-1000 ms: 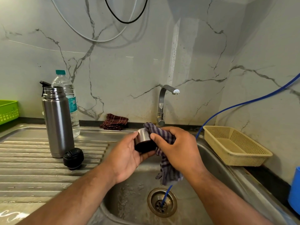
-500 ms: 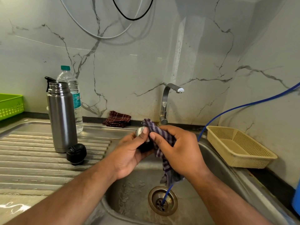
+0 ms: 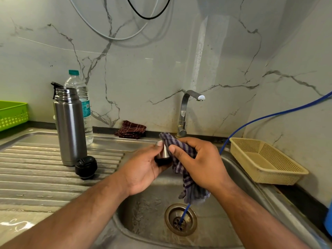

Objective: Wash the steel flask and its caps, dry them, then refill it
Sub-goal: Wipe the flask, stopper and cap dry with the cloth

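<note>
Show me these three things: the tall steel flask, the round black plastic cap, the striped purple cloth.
tall steel flask [image 3: 71, 130]: head view, middle of its body.
round black plastic cap [image 3: 86, 167]: head view, its upper side.
striped purple cloth [image 3: 192, 190]: head view, its hanging lower end.

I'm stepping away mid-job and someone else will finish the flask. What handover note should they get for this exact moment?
Left hand grips the steel cap over the sink. Right hand holds the striped cloth against the cap.
Steel flask stands open on the drainboard, black stopper beside its base, water bottle behind it.
Done: flask taken apart; cap drying is under way. Whether flask and stopper are dry, I cannot tell.
Left: finish the cap, refill the flask, close it.
</note>
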The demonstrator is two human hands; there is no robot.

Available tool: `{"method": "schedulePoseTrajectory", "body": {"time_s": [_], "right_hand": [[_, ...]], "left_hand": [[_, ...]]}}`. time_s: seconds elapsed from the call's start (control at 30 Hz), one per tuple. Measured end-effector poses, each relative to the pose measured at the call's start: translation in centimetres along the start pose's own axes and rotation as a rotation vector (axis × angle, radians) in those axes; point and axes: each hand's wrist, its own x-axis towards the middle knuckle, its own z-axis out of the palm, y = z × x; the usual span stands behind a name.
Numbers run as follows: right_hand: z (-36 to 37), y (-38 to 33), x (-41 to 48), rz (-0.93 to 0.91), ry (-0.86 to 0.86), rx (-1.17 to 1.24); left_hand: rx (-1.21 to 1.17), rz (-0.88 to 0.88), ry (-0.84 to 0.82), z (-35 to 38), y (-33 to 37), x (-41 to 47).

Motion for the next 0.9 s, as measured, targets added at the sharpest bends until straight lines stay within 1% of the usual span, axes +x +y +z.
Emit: {"method": "schedulePoseTrajectory", "body": {"time_s": [0.03,0.13,0.17,0.3,0.43,0.57,0.63,0.73,0.87,0.9], "right_hand": [[0.0,0.1,0.1,0.001,-0.005,0.008],[-0.1,0.6,0.4,0.089,0.071,0.014],[-0.2,0.7,0.3,0.089,0.076,0.017],[0.0,0.2,0.2,-0.001,-0.014,0.101],[-0.2,1.1,0.5,0.104,0.040,0.088],[-0.2,0.3,0.3,-0.006,-0.028,0.156],[-0.1,0.3,0.5,0.021,-0.027,0.164],[-0.2,1.0,0.5,0.091,0.037,0.124],[0.0,0.1,0.2,-0.002,0.034,0.181],[0.1,0.1,0.3,-0.004,0.036,0.171]], "left_hand": [[0.002,-0.001,-0.001,-0.1,0.0,0.1],[-0.003,-0.004,0.009,-0.5,-0.1,0.3],[0.001,0.001,0.007,-0.5,-0.1,0.2],[0.073,0.046,-0.046,-0.4,0.1,-0.2],[0.085,0.026,-0.050,0.0,0.1,-0.2],[0.125,0.051,-0.052,0.3,0.1,-0.4],[0.119,0.054,-0.047,0.2,0.2,-0.4],[0.080,0.038,-0.054,0.5,0.3,-0.4],[-0.030,0.032,-0.051,0.4,0.8,-0.4],[-0.026,0.031,-0.054,0.1,0.7,-0.3]]}}
